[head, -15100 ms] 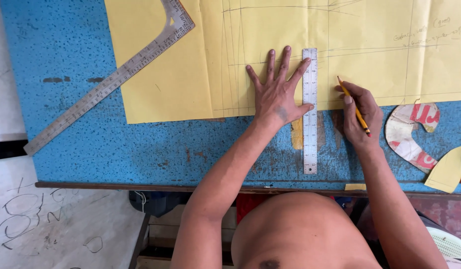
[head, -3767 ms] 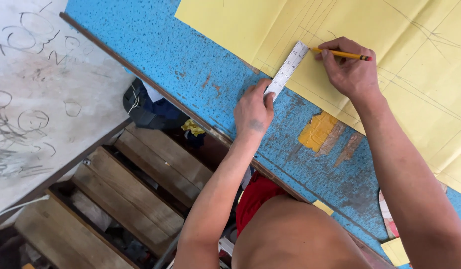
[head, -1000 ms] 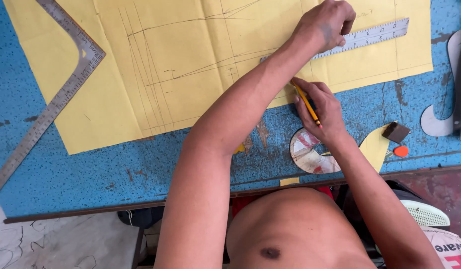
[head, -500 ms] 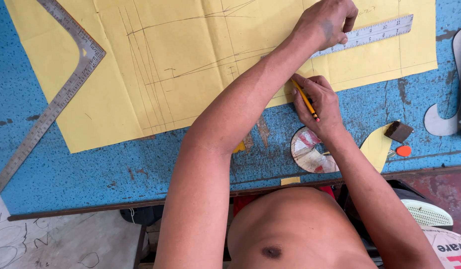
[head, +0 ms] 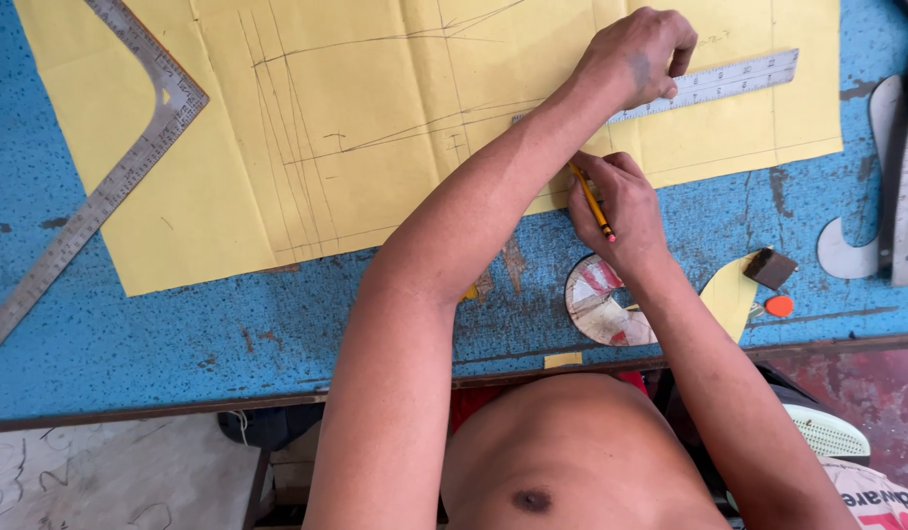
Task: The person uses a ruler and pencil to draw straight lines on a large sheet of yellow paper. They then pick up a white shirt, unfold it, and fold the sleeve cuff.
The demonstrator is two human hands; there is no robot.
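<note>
Head view showed the left hand (head: 639, 54) reaching across the right arm, fingers curled and pressed down on a steel ruler (head: 714, 83) lying on the yellow pattern paper (head: 375, 128). Just below those fingers, the right hand (head: 619, 206) pinched a yellow pencil (head: 591, 201) with its tip at the paper's lower edge. With the arms crossed, the ruler might have pivoted under uneven pressure and skewed the drawn line. One ruler, one pencil, one paper sheet and one metal L-square (head: 120, 167) far left of the fingers were counted; curved templates (head: 601, 299) lay near the right wrist on the blue table (head: 179, 334).
</note>
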